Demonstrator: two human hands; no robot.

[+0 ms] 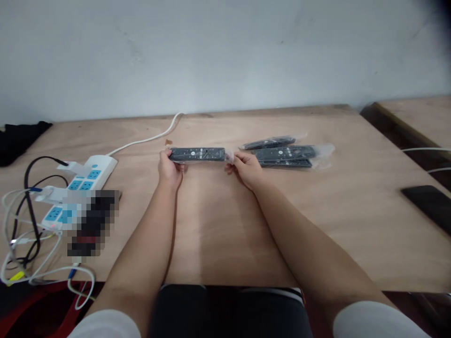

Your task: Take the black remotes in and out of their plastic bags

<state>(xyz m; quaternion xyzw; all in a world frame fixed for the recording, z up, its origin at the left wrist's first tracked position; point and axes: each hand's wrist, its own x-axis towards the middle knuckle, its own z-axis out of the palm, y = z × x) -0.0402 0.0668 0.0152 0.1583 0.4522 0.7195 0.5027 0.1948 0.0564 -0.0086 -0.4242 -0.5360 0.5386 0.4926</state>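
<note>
A dark remote control (200,154) in a clear plastic sleeve is held level above the wooden table (225,225). My left hand (170,167) grips its left end, thumb on top and fingers beneath. At the other end, my right hand (246,167) pinches the loose end of the plastic sleeve (229,156), just past the remote. Behind and right of that hand lie more bagged remote controls: a pair overlapping (285,153) and a single one (269,142) farther back.
At left, a white power strip (102,164) carries plugs and tangled cables, beside a pixelated dark object (93,225). A black phone-like slab (428,204) lies at right. Black cloth (21,141) rests at the far left. A wall (225,56) stands behind the table.
</note>
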